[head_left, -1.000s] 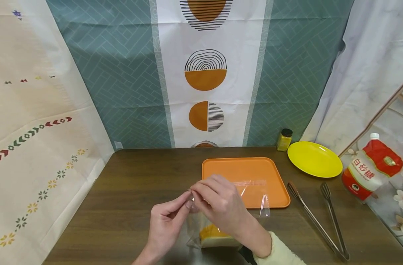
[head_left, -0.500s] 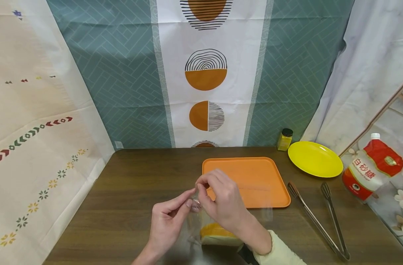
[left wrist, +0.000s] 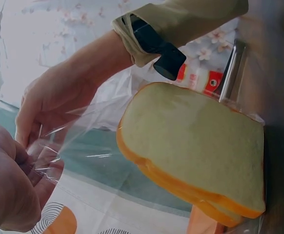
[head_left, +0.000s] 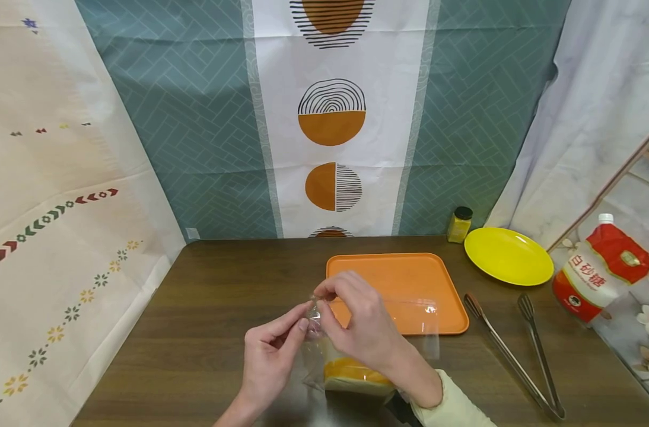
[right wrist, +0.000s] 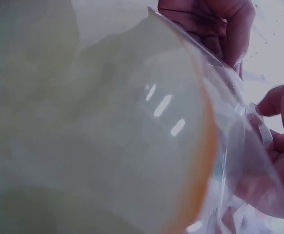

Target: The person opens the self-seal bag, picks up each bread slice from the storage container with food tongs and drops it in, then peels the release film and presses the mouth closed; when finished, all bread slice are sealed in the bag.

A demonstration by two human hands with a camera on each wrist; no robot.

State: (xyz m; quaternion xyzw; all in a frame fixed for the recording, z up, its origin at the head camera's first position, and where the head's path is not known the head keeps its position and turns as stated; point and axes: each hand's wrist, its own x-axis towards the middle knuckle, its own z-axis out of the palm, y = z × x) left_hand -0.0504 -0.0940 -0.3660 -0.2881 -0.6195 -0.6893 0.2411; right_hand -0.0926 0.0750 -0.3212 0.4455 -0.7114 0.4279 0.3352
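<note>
Since the clear bag (head_left: 314, 326) looks slack, I pinch its gathered neck between the nearly closed fingertips of my left hand (head_left: 271, 353) and right hand (head_left: 364, 320), seemingly to hold it bunched clear of the bread (left wrist: 195, 146), which stands inside, on the table (head_left: 223, 296).

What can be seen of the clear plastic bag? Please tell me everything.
The clear plastic bag looks like thin, glossy, creased film with bright reflections. Sliced bread with an orange crust shows through its lower part, which rests on the wooden table. The left hand and right hand pinch a bunched part of the film above the bread. Another part spreads past the right hand and overlaps the orange tray in the head view. Whether it is sealed, I cannot tell.
</note>
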